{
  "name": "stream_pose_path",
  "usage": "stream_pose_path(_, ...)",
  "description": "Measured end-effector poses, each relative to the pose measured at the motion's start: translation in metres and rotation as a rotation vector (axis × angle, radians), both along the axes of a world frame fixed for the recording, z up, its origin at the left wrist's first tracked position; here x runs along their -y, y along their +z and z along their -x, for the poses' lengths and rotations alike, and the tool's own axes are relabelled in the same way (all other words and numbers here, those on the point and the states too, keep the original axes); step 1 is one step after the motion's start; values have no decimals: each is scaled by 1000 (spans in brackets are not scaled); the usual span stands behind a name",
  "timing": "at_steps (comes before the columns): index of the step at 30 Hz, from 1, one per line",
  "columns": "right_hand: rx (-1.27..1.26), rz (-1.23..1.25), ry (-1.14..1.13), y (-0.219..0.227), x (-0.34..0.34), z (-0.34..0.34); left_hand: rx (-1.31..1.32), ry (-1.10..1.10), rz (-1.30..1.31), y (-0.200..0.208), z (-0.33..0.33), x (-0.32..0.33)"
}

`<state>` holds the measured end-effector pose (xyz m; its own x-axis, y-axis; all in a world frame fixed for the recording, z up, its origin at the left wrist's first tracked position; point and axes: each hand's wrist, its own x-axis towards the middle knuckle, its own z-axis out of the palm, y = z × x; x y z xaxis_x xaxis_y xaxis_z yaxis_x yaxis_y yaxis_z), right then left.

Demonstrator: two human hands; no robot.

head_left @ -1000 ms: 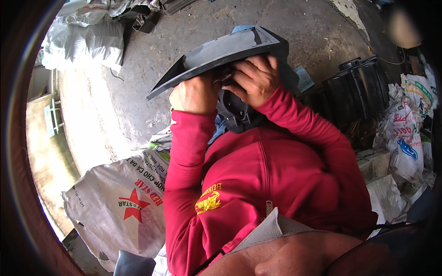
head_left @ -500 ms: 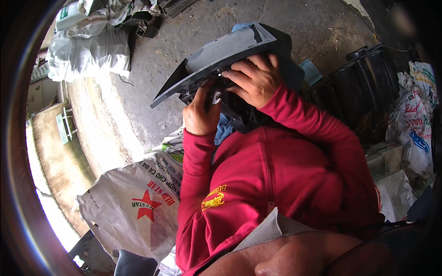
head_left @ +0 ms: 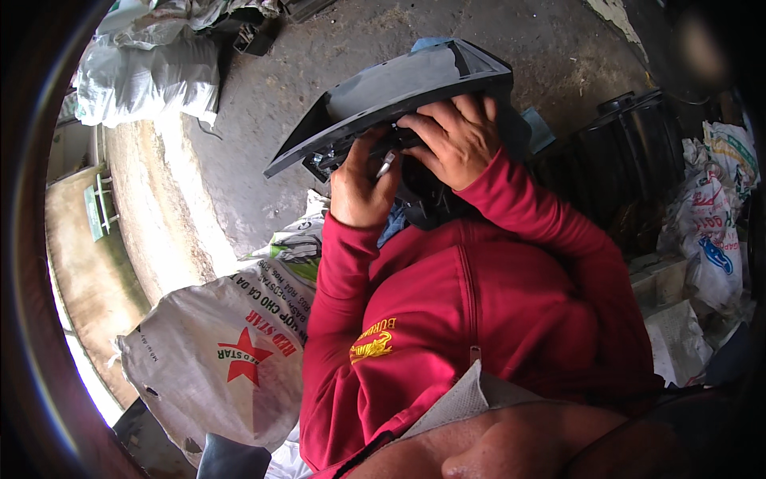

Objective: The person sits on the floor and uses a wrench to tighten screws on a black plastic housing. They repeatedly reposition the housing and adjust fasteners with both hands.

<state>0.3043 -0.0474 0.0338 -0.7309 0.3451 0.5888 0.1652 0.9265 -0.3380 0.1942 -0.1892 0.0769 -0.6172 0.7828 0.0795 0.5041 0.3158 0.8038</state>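
A black plastic housing with a dull grey panel (head_left: 383,84) is tilted up in front of my body; its exact kind I cannot make out. My right hand (head_left: 459,145) grips its near edge, fingers bent over the rim and thumb tucked at the underside. My left hand (head_left: 359,190) is closed at the inner side of the housing, pinching a small shiny silvery piece (head_left: 386,164) between thumb and finger. Dark fittings hang beneath the housing, between my hands and my lap. The left fingertips are partly hidden against it.
A white printed sack (head_left: 199,343) lies to my left. White plastic bundles (head_left: 148,80) are at the far left on the concrete floor (head_left: 335,40). Black ribbed containers (head_left: 630,148) and plastic bags (head_left: 714,215) stand on the right.
My left hand has turned slightly, and the silvery piece in its pinch now shows more clearly. The housing and my right hand have shifted a little to the right.
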Motion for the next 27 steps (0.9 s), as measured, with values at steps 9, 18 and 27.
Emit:
stream_pose_path(9, 99, 15, 7, 5, -2, -6, 25, -63, 6, -8, 1, 3)
stream_pose_path(18, 55, -20, 23, 7, -6, -5, -208, -87, 152, 1, -1, 5)
stream_pose_path(27, 15, -46, 18, 4, -7, -2, -399, -81, 165, 2, 0, 3)
